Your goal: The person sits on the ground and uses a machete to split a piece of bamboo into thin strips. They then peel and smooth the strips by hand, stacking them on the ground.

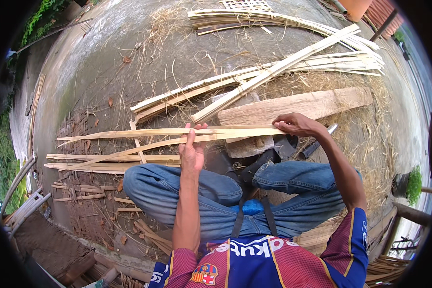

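Observation:
Two long pale bamboo strips [225, 136] stretch across in front of me, joined or pressed together at the right and spread apart toward the left. My left hand [192, 149] holds them near their middle, with the thumb up and the strips passing between the fingers. At their right end, my right hand [300, 125] pinches them between thumb and fingertips. Just below that hand, a knife [318, 142] with a dark handle and bright blade tip lies by my knee. Behind the strips, a thick wooden board [297, 104] rests partly on a rough stone block [249, 146].
Beyond the board lie bundles of split bamboo [321, 63], one long piece [273, 74] slanting across them. More strips [110, 165] lie left of my bent knee [149, 185]. Fibre shavings [163, 24] litter the concrete ground. A potted plant [413, 185] stands at the right.

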Demonstrator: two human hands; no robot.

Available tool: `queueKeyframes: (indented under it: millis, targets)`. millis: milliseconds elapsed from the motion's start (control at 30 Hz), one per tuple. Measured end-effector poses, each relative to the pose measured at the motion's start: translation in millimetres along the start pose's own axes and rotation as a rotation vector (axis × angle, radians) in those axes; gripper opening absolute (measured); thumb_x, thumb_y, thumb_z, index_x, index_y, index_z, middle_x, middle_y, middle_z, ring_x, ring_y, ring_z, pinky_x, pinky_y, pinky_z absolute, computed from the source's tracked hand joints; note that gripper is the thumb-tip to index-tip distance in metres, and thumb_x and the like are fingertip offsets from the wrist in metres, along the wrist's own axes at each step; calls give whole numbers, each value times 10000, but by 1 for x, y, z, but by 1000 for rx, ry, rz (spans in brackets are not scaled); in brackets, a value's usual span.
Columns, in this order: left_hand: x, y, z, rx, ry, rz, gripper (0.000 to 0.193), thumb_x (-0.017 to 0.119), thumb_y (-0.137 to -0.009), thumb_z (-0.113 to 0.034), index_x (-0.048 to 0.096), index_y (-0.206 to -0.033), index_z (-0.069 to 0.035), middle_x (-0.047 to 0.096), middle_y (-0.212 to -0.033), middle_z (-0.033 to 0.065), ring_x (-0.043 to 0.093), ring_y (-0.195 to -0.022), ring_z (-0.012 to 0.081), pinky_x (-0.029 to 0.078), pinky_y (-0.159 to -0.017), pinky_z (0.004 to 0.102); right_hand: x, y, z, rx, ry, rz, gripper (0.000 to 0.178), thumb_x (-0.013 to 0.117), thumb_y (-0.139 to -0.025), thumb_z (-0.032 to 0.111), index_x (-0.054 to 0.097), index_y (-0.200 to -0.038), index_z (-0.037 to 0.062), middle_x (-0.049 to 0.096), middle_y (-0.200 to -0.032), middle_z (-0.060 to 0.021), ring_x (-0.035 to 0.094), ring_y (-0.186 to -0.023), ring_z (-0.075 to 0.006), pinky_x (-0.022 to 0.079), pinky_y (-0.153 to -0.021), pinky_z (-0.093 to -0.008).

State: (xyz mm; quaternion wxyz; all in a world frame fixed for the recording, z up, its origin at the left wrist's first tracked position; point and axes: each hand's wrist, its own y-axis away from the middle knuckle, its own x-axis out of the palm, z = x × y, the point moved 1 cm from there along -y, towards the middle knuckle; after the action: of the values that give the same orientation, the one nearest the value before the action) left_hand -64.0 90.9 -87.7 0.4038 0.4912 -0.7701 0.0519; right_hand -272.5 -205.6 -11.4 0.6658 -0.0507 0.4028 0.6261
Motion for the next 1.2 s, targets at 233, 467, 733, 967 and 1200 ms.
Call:
queueKeyframes:
  millis: [233,467,733,967,1200]
  targets:
    - [-20,-4,14,-188,-222,-195,250,636,-1000,-272,511,-1054,-62,654,-995,84,679,-897,243,649,-773,386,11,11,4,-181,216,11,510,647,-916,577,652,-1165,133,716,-957,-185,684,-938,-324,519,-910,-464]
    - [-12,3,11,-253,-99,-269,308,625,-992,-300,526,-1117,-37,614,-1099,137,631,-1055,303,629,-834,507,11,10,7,33,58,129,446,639,-942,532,761,-951,103,725,-843,-134,690,-791,-258,547,-731,-418]
    - [-27,0,20,-336,-35,-233,369,603,-992,-229,434,-1241,-16,546,-1231,175,596,-1108,351,585,-939,545,12,6,-3,4,62,74,549,624,-935,569,755,-996,39,729,-978,-155,689,-933,-301,543,-803,-429]
    - [-11,7,12,-392,72,-322,603,584,-961,-401,365,-1387,-35,477,-1346,197,578,-1139,357,531,-987,569,30,10,-23,-107,78,-107,547,634,-931,553,752,-976,21,722,-968,-149,686,-903,-293,537,-794,-429]
    - [-25,3,24,-162,53,-359,291,567,-1007,-288,475,-1199,-91,596,-1167,115,623,-1006,289,590,-873,526,22,16,12,36,-116,-4,494,602,-969,477,720,-931,-1,635,-711,-115,591,-688,-195,469,-648,-380]
